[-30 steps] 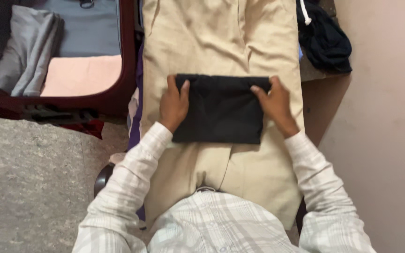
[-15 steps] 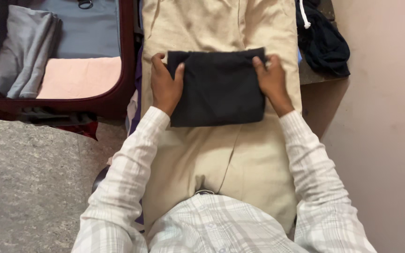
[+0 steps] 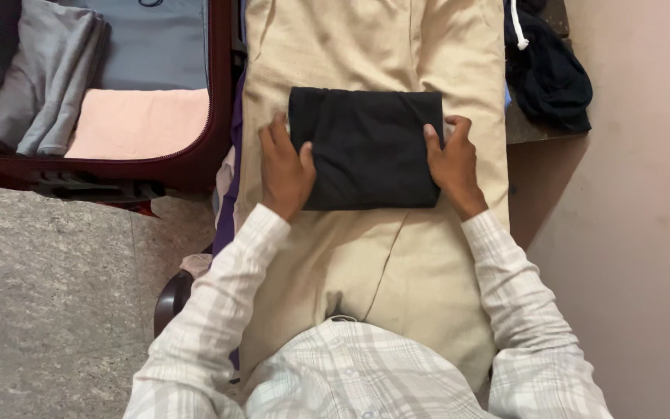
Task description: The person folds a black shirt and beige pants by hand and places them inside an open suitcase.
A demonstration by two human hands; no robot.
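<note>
Head view looks straight down on a person seated with a folded black cloth rectangle (image 3: 366, 147) lying flat across their lap, on beige trousers (image 3: 374, 256). One left hand (image 3: 284, 169) rests along the cloth's left edge, thumb on top of the fabric and fingers spread flat beside it; one right hand (image 3: 453, 164) clasps the right edge, thumb over the top and fingers curled round the side. Neither hand is clenched: both lie loosely open against the cloth, pinching its edges lightly.

To square the fold well, in my judgement, both hands should press evenly from the two short sides, keeping the edges parallel and the layers aligned so no corner slips out; smoothing from the middle outward would flatten any trapped bulge.

Counted: one black folded cloth on the lap. To the left lies one open maroon fabric suitcase (image 3: 219, 124) on the grey stone floor (image 3: 56, 295), holding one folded pale pink garment (image 3: 137, 122) and one folded grey garment (image 3: 44, 77) beside it, touching. At upper right, one crumpled dark navy garment with a white drawstring (image 3: 548, 70) sits apart on a ledge near the pinkish wall (image 3: 645, 233). Both sleeves are pale checked shirt fabric (image 3: 350, 372).
</note>
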